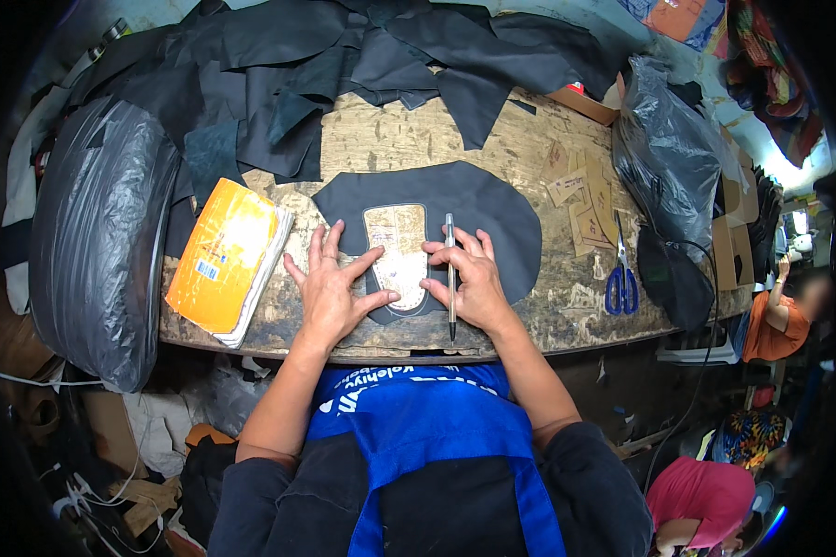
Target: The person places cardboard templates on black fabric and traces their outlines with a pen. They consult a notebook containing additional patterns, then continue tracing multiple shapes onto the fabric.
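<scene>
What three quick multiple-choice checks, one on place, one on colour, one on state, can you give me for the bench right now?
1. Where do the scissors lie?
A. to the right of the hands, on the wooden bench
B. on the orange book
C. on the dark leather piece

2. What colour are the scissors' handles?
A. red
B. blue
C. yellow

3. How is the cardboard pattern kept in place?
A. it is lifted in the air
B. it is pinned under the scissors
C. both hands press it flat on the dark leather piece

Answers: 1 A, they rest on bare wood at the right. 2 B, the loops are blue. 3 C, left hand and right hand, which also has a pen, flank it.
</scene>
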A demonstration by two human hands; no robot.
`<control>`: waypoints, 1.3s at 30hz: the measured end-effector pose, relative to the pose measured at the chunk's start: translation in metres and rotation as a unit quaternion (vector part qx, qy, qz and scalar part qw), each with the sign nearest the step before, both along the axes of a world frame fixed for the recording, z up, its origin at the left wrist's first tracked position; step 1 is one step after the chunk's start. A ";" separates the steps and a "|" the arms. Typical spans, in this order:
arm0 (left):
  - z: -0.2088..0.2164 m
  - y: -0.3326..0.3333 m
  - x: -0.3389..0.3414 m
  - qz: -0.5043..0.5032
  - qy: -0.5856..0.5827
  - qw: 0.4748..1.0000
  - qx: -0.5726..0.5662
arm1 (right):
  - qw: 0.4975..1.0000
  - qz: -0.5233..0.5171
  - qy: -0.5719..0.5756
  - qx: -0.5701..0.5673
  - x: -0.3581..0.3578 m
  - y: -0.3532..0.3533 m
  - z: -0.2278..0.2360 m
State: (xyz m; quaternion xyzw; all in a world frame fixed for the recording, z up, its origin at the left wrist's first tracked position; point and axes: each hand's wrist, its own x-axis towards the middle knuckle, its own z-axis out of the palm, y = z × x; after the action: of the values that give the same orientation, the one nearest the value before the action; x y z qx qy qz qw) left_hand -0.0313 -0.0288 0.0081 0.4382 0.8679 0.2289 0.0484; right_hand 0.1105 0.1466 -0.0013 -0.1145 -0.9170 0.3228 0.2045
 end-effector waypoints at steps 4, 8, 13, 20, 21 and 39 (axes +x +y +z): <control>0.000 0.000 0.000 -0.001 -0.005 1.000 0.002 | 1.000 0.001 0.006 0.003 0.000 0.001 -0.001; 0.002 0.000 0.001 0.002 -0.009 1.000 -0.002 | 1.000 0.003 0.005 0.002 0.000 0.001 -0.002; 0.003 0.000 0.001 0.002 -0.013 1.000 0.001 | 1.000 0.005 0.007 -0.001 0.000 0.001 0.000; 0.001 -0.002 0.001 -0.003 -0.007 1.000 0.000 | 1.000 0.008 0.007 -0.024 0.002 0.002 0.001; 0.001 -0.002 0.001 -0.003 -0.002 1.000 0.002 | 1.000 0.012 0.005 -0.024 0.003 0.002 0.001; 0.034 0.014 0.011 -0.081 0.068 0.994 0.016 | 0.989 0.083 -0.117 0.043 0.002 0.014 0.030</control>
State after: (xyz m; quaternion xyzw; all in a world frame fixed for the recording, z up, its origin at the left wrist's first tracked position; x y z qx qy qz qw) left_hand -0.0198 -0.0150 0.0421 0.5220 0.8272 0.2081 0.0008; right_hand 0.1129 0.1602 0.0285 -0.0657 -0.9539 0.2837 0.0733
